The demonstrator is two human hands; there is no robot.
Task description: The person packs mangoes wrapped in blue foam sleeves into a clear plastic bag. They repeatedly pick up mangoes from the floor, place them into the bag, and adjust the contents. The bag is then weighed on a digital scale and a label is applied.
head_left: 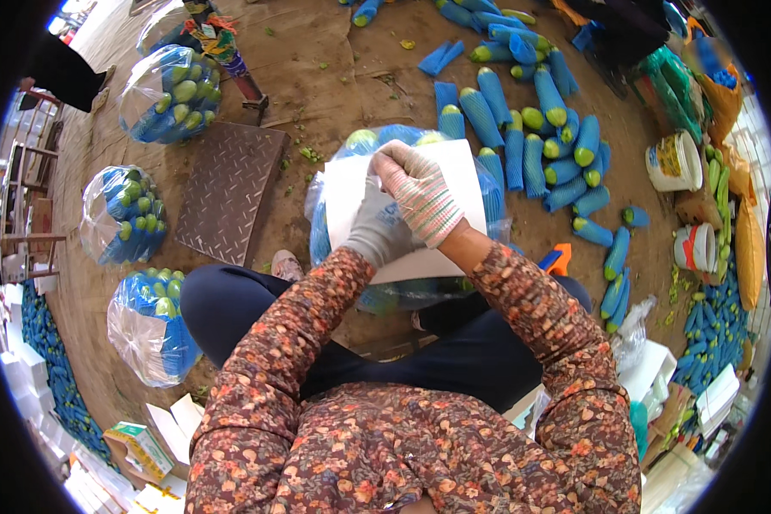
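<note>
From the head camera I look down on a seated person in a floral blouse and dark trousers, both gloved hands together over a clear plastic bag (403, 214) of blue-netted green fruit that stands on the dirt floor between the knees. I take this bag as my landmark.

A white sheet of paper (454, 184) lies across the top of the bag and hides most of what is inside; only a few green tips and blue netting show past its upper edge. The right hand (420, 199), in a striped knit glove, is bunched at the top middle of the sheet, fingers closed on something I cannot make out, perhaps the gathered neck of the bag. The left hand (373, 230), in a grey glove, sits just below and touching it, mostly covered by the right, so I cannot tell how it grips.

Right of the bag, loose netted fruits (540, 137) lie scattered in a heap on the ground. Farther right stand two white buckets (675, 161), partly bent by the lens edge. An orange and blue tool (557, 257) peeks out just beside the bag's lower right, cut off by the right sleeve.

Left of the bag lies a steel tread plate (227, 188), and beyond it three filled bags (158, 94) of the same fruit.
</note>
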